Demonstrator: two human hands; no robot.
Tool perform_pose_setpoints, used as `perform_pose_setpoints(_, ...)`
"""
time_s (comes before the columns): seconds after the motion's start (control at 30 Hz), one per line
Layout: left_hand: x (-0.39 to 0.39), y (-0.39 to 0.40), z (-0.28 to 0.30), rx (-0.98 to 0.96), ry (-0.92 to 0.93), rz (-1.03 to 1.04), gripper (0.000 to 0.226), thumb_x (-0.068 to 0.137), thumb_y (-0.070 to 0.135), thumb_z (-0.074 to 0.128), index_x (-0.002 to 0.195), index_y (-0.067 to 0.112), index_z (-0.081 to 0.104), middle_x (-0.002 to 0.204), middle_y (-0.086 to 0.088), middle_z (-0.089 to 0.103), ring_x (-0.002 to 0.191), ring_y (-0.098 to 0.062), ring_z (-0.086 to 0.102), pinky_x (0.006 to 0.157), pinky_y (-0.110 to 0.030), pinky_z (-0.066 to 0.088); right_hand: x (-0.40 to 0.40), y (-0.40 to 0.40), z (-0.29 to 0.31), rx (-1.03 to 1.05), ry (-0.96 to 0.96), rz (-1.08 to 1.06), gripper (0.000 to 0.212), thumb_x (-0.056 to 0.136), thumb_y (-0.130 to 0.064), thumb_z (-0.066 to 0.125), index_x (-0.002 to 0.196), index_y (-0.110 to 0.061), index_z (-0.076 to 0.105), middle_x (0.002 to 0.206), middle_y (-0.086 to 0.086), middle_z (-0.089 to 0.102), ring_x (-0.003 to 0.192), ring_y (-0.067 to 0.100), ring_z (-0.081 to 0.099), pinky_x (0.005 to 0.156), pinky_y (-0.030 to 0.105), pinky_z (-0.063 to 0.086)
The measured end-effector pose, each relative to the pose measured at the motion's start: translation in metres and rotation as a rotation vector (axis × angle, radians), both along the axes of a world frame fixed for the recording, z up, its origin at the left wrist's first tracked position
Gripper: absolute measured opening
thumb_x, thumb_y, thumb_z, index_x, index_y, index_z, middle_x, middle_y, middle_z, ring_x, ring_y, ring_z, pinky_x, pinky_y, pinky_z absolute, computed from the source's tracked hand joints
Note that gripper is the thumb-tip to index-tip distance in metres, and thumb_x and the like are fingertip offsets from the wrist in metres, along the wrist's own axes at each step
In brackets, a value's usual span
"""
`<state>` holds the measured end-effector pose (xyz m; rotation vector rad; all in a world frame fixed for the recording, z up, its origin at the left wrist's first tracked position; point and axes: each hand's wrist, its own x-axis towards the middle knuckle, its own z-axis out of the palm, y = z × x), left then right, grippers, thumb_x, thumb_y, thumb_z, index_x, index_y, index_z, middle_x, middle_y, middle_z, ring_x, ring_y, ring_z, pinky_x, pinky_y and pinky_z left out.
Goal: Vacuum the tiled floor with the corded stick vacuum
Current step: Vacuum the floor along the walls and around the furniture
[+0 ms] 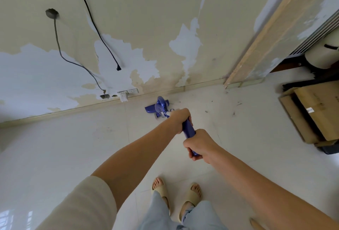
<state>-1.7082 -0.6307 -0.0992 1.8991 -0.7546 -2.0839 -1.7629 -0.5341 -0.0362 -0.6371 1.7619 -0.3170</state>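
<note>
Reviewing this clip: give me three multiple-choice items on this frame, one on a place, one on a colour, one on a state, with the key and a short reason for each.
1. Where is the vacuum head?
A. on the floor near the skirting board
B. on the cardboard boxes
C. lifted against the wall

2. What colour is the vacuum handle?
A. red
B. blue
C. grey

3. How is the handle held?
A. left hand only
B. right hand only
C. both hands grip it

Key: 1 A, the head sits on the tiles just short of the skirting board. 2 B, the handle shows blue between the hands. 3 C, the left hand wraps it further down, the right hand nearer its top end.
</note>
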Motion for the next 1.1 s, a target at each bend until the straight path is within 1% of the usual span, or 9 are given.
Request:
perform_pose_setpoints(0.2,-0.024,0.019,0.006,0.047,0.040,-0.049,0.014,0.082,-0.003,0.046,0.071,0.005,0.044,0.063,-0.010,0.049,0.057,-0.020,0.047,0.065,-0.028,0.045,-0.025,0.019,0.014,0.037,-0.099,-0.085,0.018,0.084,0.007,0.059,0.096,-0.001,0.050,0.075,0.012,0.052,0.055,0.017,0.054,0.040,0.020,0.049)
perform_pose_setpoints(0.33,-0.027,0.014,0.006,0.051,0.016,-0.072,0.013,0.083,-0.004,0.046,0.073,0.004,0.044,0.066,-0.010,0.048,0.058,-0.020,0.046,0.060,-0.027,0.044,-0.029,0.014,0.005,0.059,-0.148,-0.134,0.017,0.083,0.006,0.062,0.090,-0.005,0.051,0.071,0.010,0.053,0.053,0.014,0.050,0.038,0.017,0.045)
perform_pose_setpoints(0.43,-0.022,0.006,0.002,0.046,-0.035,-0.102,0.010,0.082,-0.005,0.046,0.077,0.004,0.045,0.066,-0.011,0.049,0.058,-0.020,0.047,0.062,-0.028,0.045,-0.021,0.007,-0.011,0.065,-0.130,-0.154,0.016,0.082,0.004,0.061,0.087,-0.007,0.052,0.065,0.007,0.054,0.049,0.012,0.048,0.041,0.019,0.043)
perform_pose_setpoints(0.5,-0.016,-0.003,-0.004,0.027,-0.075,-0.114,0.013,0.082,-0.006,0.046,0.075,0.005,0.045,0.066,-0.011,0.050,0.059,-0.021,0.047,0.064,-0.028,0.046,-0.011,0.000,-0.022,0.066,-0.151,-0.209,0.018,0.081,0.003,0.062,0.092,-0.007,0.052,0.063,0.005,0.053,0.049,0.011,0.047,0.043,0.019,0.042)
perform_pose_setpoints(0.63,-0.004,-0.023,-0.008,0.036,-0.118,-0.140,0.012,0.081,-0.004,0.047,0.072,0.004,0.046,0.065,-0.011,0.051,0.059,-0.021,0.048,0.076,-0.030,0.047,0.004,-0.020,-0.029,0.076,-0.228,-0.351,0.021,0.080,-0.008,0.068,0.093,-0.007,0.052,0.062,0.003,0.048,0.047,0.009,0.043,0.038,0.013,0.038)
perform_pose_setpoints(0.77,-0.004,-0.031,-0.001,0.046,-0.104,-0.166,0.019,0.084,0.000,0.048,0.066,0.005,0.046,0.066,-0.010,0.051,0.061,-0.020,0.049,0.081,-0.030,0.048,-0.001,-0.029,-0.022,0.081,-0.231,-0.330,0.031,0.077,-0.019,0.074,0.096,-0.009,0.052,0.066,0.002,0.050,0.048,0.008,0.045,0.037,0.013,0.039)
perform_pose_setpoints(0.83,-0.007,-0.027,0.001,0.045,-0.104,-0.183,0.019,0.084,0.000,0.047,0.066,0.005,0.046,0.066,-0.011,0.051,0.060,-0.022,0.048,0.078,-0.031,0.048,-0.003,-0.025,-0.021,0.093,-0.199,-0.301,0.034,0.075,-0.023,0.076,0.095,-0.009,0.053,0.066,0.002,0.050,0.048,0.008,0.044,0.039,0.014,0.039)
perform_pose_setpoints(0.97,-0.006,-0.016,-0.005,0.072,-0.037,-0.117,0.018,0.083,-0.006,0.044,0.068,0.004,0.045,0.064,-0.011,0.049,0.058,-0.021,0.047,0.064,-0.028,0.046,-0.001,-0.008,-0.025,0.056,-0.116,-0.200,0.035,0.075,-0.009,0.073,0.104,-0.004,0.054,0.064,0.004,0.051,0.046,0.010,0.045,0.040,0.017,0.041)
perform_pose_setpoints(1.1,0.003,-0.013,-0.008,0.096,0.006,-0.102,0.017,0.084,-0.007,0.047,0.071,0.004,0.048,0.064,-0.011,0.050,0.058,-0.021,0.048,0.070,-0.029,0.048,0.006,-0.004,-0.028,0.047,-0.046,-0.125,0.038,0.077,0.002,0.066,0.112,-0.001,0.051,0.072,0.009,0.054,0.047,0.012,0.048,0.040,0.019,0.042)
